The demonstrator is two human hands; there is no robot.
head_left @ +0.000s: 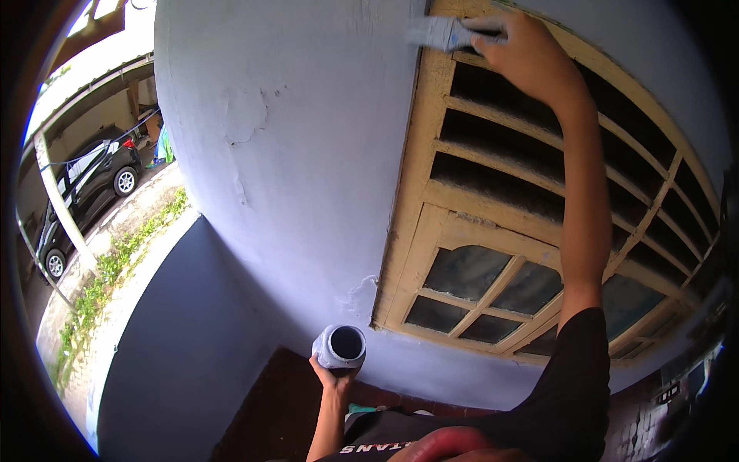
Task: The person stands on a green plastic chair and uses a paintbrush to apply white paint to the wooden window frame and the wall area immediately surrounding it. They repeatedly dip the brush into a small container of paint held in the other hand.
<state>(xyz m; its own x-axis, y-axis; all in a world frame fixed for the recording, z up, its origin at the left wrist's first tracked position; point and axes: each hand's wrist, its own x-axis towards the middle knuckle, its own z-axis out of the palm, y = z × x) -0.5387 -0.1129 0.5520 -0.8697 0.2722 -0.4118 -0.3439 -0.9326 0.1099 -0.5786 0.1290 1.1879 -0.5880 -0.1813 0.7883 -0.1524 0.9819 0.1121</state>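
Note:
My right hand (523, 54) is raised high, closed around the handle of a paintbrush (440, 34). The brush's pale, paint-coated head points left and its bristles are blurred against the wall, just beside the upper corner of the window frame. Low in front of me, my left hand (332, 376) grips a round, paint-smeared container (329, 348) from below. Its mouth faces up and looks dark inside; how much paint is in it I cannot tell. The pale lilac wall (315, 138) shows cracked, peeling patches.
A cream wooden window frame (431, 192) with slats and panes fills the right side. At lower left stands a low dark wall (185, 339), above a dark red floor (269, 400). Outside, a black car (96, 181) is parked beyond a strip of green plants (115, 262).

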